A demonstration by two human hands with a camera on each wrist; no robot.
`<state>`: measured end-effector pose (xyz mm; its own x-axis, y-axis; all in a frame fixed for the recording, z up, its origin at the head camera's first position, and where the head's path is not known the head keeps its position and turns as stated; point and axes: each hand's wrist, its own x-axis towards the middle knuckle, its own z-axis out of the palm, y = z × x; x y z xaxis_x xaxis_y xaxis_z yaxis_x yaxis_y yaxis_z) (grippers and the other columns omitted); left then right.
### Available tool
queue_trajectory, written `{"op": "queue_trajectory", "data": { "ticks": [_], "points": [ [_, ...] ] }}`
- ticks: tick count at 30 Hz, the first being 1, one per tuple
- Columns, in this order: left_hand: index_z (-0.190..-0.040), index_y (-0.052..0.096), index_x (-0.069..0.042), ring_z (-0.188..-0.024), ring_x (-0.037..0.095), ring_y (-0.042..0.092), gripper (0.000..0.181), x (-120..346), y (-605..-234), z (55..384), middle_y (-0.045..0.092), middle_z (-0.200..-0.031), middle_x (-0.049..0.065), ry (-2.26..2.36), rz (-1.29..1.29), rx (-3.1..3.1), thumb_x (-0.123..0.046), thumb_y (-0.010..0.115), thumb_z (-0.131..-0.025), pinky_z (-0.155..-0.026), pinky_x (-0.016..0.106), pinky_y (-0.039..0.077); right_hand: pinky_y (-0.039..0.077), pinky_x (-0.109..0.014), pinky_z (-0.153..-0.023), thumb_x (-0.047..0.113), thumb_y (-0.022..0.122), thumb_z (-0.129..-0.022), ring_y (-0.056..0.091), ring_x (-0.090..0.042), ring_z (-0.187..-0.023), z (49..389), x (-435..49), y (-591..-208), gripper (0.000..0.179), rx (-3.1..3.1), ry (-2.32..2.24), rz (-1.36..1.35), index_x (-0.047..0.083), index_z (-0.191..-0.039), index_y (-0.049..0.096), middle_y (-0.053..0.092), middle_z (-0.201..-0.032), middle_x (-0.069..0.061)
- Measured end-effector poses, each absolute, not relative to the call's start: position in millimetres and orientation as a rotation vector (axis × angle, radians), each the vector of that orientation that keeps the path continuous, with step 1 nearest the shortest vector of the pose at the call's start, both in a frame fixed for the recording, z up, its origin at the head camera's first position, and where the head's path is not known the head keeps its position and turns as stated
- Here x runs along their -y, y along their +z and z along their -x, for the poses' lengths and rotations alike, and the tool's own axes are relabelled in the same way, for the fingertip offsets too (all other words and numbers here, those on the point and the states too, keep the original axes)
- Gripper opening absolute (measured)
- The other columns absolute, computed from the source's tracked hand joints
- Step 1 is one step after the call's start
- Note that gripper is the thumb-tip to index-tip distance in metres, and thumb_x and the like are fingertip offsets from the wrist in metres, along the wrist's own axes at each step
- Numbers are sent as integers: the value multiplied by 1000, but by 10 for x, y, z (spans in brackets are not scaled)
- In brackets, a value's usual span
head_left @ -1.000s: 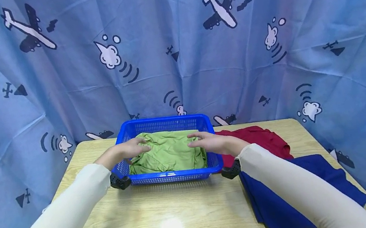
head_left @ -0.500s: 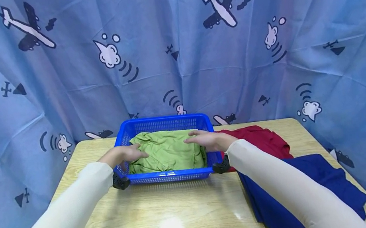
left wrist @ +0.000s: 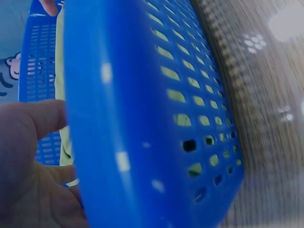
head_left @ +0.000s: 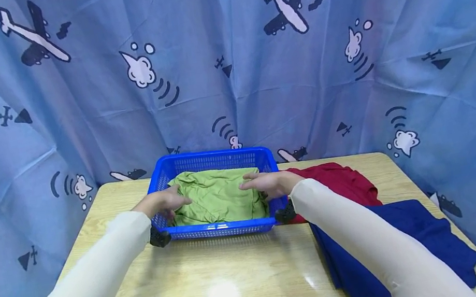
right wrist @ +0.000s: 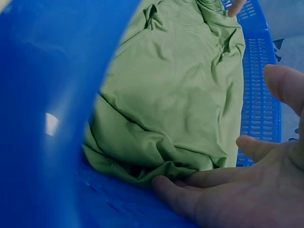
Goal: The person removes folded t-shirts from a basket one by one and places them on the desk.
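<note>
A crumpled light-green cloth (head_left: 222, 196) lies in a blue plastic basket (head_left: 220, 229) with slotted walls. At its left end my left hand (head_left: 167, 200) reaches down inside the basket; in the left wrist view the basket's front rim hides part of those fingers. Opposite, my right hand (head_left: 267, 184) is lowered at the cloth's right end. The right wrist view shows the right hand's fingertips (right wrist: 164, 185) touching the cloth's lower edge beside the basket wall, with the thumb held apart. Neither hand is curled round the cloth.
A dark red cloth (head_left: 338, 181) lies right of the basket on the wooden table (head_left: 173, 296). Nearer the front right is a folded navy cloth (head_left: 357, 270), partly under my right sleeve. A blue curtain (head_left: 186, 62) with airplane prints hangs behind the table.
Both hands have sunk lower into the basket, toward the two ends of the green cloth. The right hand has also shifted left. Basket and other cloths stay in place.
</note>
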<state>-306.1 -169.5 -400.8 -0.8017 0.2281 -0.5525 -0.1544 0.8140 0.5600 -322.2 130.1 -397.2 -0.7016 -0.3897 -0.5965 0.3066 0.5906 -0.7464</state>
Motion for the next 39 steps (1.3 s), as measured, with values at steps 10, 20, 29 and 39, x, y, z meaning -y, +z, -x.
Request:
{"op": "queue_trajectory", "data": {
  "ticks": [10, 20, 29, 39],
  "points": [
    [-158, 15, 8, -152, 48, 22, 74, 1614, -4007, 3111, 23, -163, 31, 630, -102, -2579, -30, 47, -103, -122, 56, 30, 17, -61, -126, 34, 50, -106, 5, -36, -159, 3234, -1242, -4002, 68, -2129, -1044, 120, 21, -163, 18, 7, -172, -12],
    [-158, 27, 2, -126, 36, 55, 62, 1611, -4047, 3174, 29, -162, 26, 585, -143, -2490, -28, 45, -106, -94, 45, 54, 23, -61, -124, 33, 48, -107, 6, -38, -159, 3255, -1243, -3988, 70, -2057, -1030, 111, 25, -165, 10, 3, -172, -13],
    [-156, 34, -1, -72, 10, 43, 57, 1697, -4082, 3120, 26, -164, 24, 617, -283, -2362, -29, 44, -107, -69, 27, 44, 18, -62, -125, 34, 48, -107, 4, -37, -159, 3245, -1212, -4030, 66, -2049, -1015, 164, 21, -164, 17, 6, -172, -12],
    [-159, 30, -6, -139, 37, 41, 62, 1693, -4095, 3168, 20, -166, 24, 808, -216, -2215, -33, 47, -106, -105, 44, 48, 19, -60, -125, 33, 52, -105, 9, -37, -158, 3256, -1281, -4049, 62, -2046, -1051, 163, 14, -160, 30, 17, -170, -15]
  ]
}}
